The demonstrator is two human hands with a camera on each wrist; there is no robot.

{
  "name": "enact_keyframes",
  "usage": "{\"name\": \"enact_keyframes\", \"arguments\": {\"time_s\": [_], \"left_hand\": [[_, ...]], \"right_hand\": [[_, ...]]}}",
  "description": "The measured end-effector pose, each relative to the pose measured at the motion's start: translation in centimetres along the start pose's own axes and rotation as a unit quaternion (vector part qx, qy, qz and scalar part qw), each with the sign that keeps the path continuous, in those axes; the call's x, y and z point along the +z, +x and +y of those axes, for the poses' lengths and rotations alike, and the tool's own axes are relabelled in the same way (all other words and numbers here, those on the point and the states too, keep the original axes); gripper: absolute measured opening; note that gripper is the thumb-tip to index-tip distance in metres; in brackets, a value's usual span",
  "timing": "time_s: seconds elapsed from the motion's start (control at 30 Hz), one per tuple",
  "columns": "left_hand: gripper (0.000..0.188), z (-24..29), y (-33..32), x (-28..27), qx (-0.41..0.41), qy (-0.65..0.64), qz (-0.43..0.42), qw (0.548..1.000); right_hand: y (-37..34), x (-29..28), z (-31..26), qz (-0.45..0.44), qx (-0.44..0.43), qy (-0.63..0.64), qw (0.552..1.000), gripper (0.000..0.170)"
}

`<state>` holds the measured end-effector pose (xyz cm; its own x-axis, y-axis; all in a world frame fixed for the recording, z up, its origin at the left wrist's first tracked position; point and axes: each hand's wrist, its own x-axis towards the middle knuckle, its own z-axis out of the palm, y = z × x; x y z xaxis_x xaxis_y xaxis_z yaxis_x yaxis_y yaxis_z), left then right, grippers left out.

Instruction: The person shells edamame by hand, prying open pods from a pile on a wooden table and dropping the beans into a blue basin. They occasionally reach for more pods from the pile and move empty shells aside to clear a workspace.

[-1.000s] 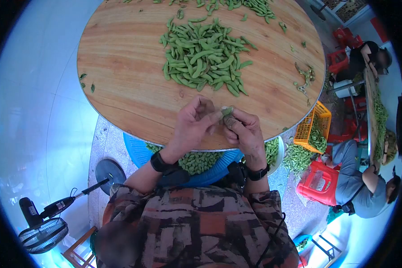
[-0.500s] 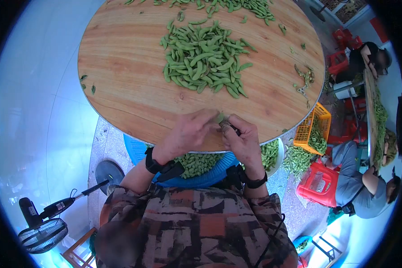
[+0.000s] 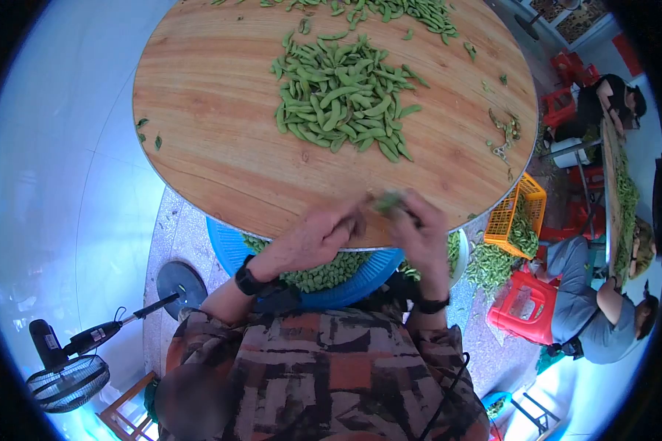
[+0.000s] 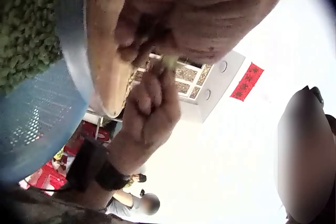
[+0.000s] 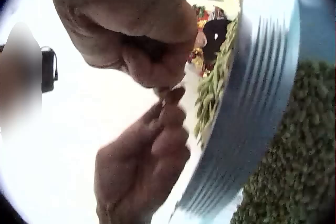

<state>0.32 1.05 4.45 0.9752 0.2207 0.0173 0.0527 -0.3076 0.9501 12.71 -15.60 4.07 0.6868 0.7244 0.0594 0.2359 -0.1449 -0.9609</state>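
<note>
Over the near edge of the round wooden table (image 3: 221,162), my two hands face each other. The right hand (image 3: 421,234) pinches a green soybean pod (image 3: 387,202), blurred by motion; it also shows as a pale green bit at the right fingertips in the left wrist view. My left hand (image 3: 320,234) is close on the left with its fingers curled inward, their tips toward the pod. Whether they hold anything I cannot tell. A heap of soybean pods (image 3: 342,99) lies beyond. Shelled green beans (image 3: 324,273) fill a blue basket (image 3: 224,246) below the table edge.
More pods (image 3: 419,15) lie at the table's far side, and scraps (image 3: 506,132) at its right. An orange crate (image 3: 502,220) and a red stool (image 3: 526,305) stand on the right, near a seated person (image 3: 596,305). A fan (image 3: 70,382) stands at left.
Both hands have stayed at the table's near edge. They moved together, then apart again, the right hand shifting rightward with the pod. The head view has tilted slightly.
</note>
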Motion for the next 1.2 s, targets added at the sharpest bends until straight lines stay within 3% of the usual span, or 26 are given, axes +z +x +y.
{"name": "enact_keyframes", "arguments": {"time_s": [0.07,0.1,0.2,0.23,0.27,0.33,0.43,0.5,0.57,0.67,0.73,0.87,0.93,0.97,1.03,1.2], "left_hand": [[0.037,0.4,-0.6,-2.0,0.065,0.068,-0.253,0.963],[0.037,0.1,-0.6,-2.8,0.065,0.068,-0.252,0.963],[0.033,-0.8,0.5,-4.3,0.127,0.072,-0.267,0.952],[0.031,-1.1,1.8,-4.6,0.132,0.186,-0.12,0.966],[0.03,-1.3,3.2,-4.8,0.132,0.293,0.032,0.946],[0.021,-1.4,6.6,-5.2,0.101,0.335,0.145,0.926],[0.015,-2.1,8.9,-4.4,0.062,0.406,0.202,0.889],[0.014,-2.1,8.9,-4.1,0.051,0.41,0.206,0.887],[0.013,-2.1,8.5,-3.8,0.04,0.412,0.208,0.886],[0.013,-2.1,7.1,-4.1,0.097,0.345,0.197,0.912],[0.017,-2.0,6.1,-3.7,0.054,0.267,0.155,0.949],[0.02,-0.9,4.2,-2.0,0.012,0.216,0.116,0.969],[0.021,-1.4,3.6,-1.1,-0.008,0.086,0.099,0.991],[0.021,-1.5,3.4,-0.7,-0.009,0.084,0.098,0.992],[0.019,-1.7,3.1,-0.1,-0.022,0.025,0.077,0.996],[0.016,-1.6,2.4,0.5,0.016,0.07,0.093,0.993]], "right_hand": [[-0.8,-5.2,-1.1,-0.083,-0.045,-0.07,0.993,0.018],[-1.6,-7.7,-1.1,-0.135,-0.083,-0.132,0.979,0.019],[-4.5,-11.9,0.3,-0.187,-0.038,-0.121,0.974,0.021],[-5.0,-12.6,0.1,-0.132,0.031,-0.19,0.972,0.022],[-5.4,-12.9,0.0,-0.075,0.099,-0.256,0.959,0.024],[-5.4,-12.8,0.6,-0.053,0.099,-0.251,0.961,0.025],[-4.4,-11.5,0.7,-0.028,0.077,-0.248,0.965,0.026],[-3.5,-9.7,1.1,0.012,0.0,-0.193,0.981,0.026],[-2.5,-7.9,0.8,0.008,-0.002,-0.2,0.98,0.026],[-1.2,-5.0,1.2,-0.001,-0.021,-0.099,0.995,0.026],[-0.2,-3.0,0.9,-0.009,-0.007,-0.031,0.999,0.024],[1.2,0.0,1.5,0.023,0.016,0.025,0.999,0.024],[1.4,0.8,1.5,0.026,0.062,0.109,0.992,0.024],[1.4,0.7,1.2,0.027,0.064,0.108,0.992,0.024],[1.3,0.6,0.6,-0.043,0.172,0.207,0.962,0.02],[1.3,1.0,0.7,-0.053,0.157,0.273,0.948,0.017]]}}
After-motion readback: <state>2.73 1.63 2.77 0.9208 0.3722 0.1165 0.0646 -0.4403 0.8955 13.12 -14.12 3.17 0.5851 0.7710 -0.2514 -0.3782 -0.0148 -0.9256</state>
